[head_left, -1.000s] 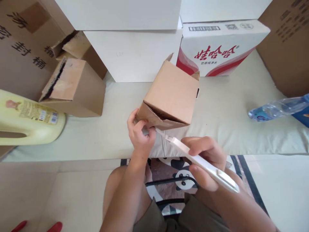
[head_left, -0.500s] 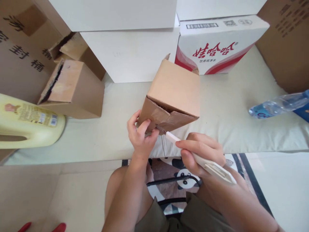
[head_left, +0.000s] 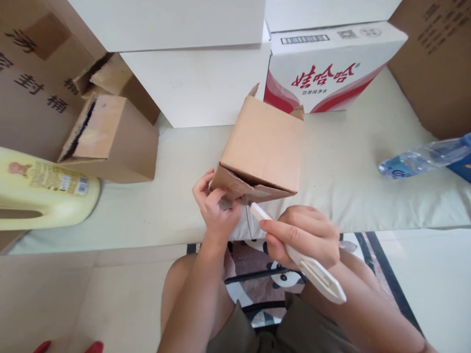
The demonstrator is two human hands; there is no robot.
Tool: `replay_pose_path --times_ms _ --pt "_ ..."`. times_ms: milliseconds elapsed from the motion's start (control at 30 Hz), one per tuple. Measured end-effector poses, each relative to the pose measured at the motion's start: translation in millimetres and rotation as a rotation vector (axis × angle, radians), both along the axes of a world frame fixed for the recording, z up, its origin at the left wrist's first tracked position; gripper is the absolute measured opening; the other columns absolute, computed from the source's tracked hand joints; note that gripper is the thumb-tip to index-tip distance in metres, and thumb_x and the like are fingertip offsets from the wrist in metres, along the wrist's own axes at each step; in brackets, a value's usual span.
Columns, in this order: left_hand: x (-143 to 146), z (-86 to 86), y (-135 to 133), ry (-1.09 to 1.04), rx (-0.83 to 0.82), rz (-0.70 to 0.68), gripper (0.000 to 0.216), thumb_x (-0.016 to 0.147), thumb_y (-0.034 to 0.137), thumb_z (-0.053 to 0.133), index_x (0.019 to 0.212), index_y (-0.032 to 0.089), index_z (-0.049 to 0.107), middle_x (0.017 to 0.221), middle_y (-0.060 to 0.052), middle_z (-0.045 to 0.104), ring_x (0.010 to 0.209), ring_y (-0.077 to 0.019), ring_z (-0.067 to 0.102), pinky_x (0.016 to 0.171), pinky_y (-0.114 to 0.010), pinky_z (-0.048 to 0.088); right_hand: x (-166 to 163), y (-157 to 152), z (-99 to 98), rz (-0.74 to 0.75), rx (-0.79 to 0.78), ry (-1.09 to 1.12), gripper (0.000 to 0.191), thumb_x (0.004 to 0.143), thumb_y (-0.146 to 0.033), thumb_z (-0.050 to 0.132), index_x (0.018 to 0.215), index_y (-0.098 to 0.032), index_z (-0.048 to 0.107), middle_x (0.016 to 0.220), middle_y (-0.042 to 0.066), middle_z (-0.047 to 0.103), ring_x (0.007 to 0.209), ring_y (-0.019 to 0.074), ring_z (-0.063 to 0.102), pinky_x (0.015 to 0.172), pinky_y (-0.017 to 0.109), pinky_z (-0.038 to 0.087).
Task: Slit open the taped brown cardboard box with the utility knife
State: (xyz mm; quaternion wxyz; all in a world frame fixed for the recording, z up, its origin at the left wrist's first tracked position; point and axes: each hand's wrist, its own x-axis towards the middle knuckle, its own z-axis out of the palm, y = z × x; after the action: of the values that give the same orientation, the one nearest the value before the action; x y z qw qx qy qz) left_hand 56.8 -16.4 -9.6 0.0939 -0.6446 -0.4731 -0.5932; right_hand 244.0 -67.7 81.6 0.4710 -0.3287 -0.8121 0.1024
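Observation:
A brown cardboard box (head_left: pixel 265 142) is tilted on the pale covered surface, its near taped flaps facing me with a gap along the upper edge. My left hand (head_left: pixel 220 208) grips the box's lower left near edge, fingers curled round it. In my right hand (head_left: pixel 307 236) is a white-handled knife (head_left: pixel 318 275), held with the fingers wrapped round the handle. The knife's tip meets the near flaps close to my left thumb; most of the blade is hidden in or against the cardboard.
White cartons (head_left: pixel 198 83) and a red-and-white carton (head_left: pixel 324 73) stand behind. Opened cardboard boxes (head_left: pixel 125 142) and a yellow jug (head_left: pixel 55 191) are at left. A clear plastic bottle (head_left: pixel 423 156) lies at right. Below the surface's front edge are a panda-print mat (head_left: pixel 285 279) and tiled floor.
The box has tipped, so its near face shows less and its top more. My right hand and the knife have moved slightly left, with the handle's rear end lower.

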Motion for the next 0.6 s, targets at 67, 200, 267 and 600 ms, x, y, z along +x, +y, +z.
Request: replay_pose_path --times_ms 67,200,267,600 --pt "1.0 -0.9 -0.1 0.010 -0.008 -0.020 0.040 0.069 0.006 0.062 0.102 0.026 0.049 0.127 -0.007 0.054 0.119 -0.0239 0.064 0.090 -0.039 0.056 0.6 -3.9 5.1 -0.030 -0.037 -0.031 0.018 0.092 -0.014 0.063 0.104 -0.022 0.072 0.062 -0.003 0.060 0.052 0.0104 0.055 0.055 0.026 0.048" --pt "1.0 -0.5 -0.8 0.100 0.028 0.015 0.052 0.072 0.004 0.060 0.117 0.028 0.050 0.139 -0.010 0.056 0.128 -0.0252 0.062 0.094 -0.040 0.056 4.7 -10.0 15.3 0.008 0.018 -0.061 0.017 0.093 -0.012 0.063 0.107 -0.018 0.069 0.064 -0.001 0.062 0.055 0.0122 0.057 0.057 0.029 0.049" --pt "1.1 0.3 -1.3 0.142 0.054 0.024 0.060 0.074 0.002 0.059 0.126 0.029 0.048 0.142 -0.011 0.056 0.131 -0.0252 0.062 0.095 -0.040 0.056 5.5 -11.4 20.0 -0.004 -0.039 -0.089 0.018 0.093 -0.012 0.062 0.108 -0.019 0.070 0.066 0.000 0.063 0.058 0.0130 0.059 0.058 0.030 0.051" --pt "3.0 0.2 0.0 0.147 0.066 -0.014 0.061 0.074 0.001 0.060 0.127 0.031 0.050 0.142 -0.009 0.059 0.129 -0.0253 0.064 0.093 -0.038 0.058 2.6 -20.3 40.2 -0.119 -0.189 -0.048 0.020 0.096 -0.013 0.060 0.107 -0.023 0.073 0.071 0.003 0.066 0.063 0.0145 0.065 0.062 0.027 0.057"
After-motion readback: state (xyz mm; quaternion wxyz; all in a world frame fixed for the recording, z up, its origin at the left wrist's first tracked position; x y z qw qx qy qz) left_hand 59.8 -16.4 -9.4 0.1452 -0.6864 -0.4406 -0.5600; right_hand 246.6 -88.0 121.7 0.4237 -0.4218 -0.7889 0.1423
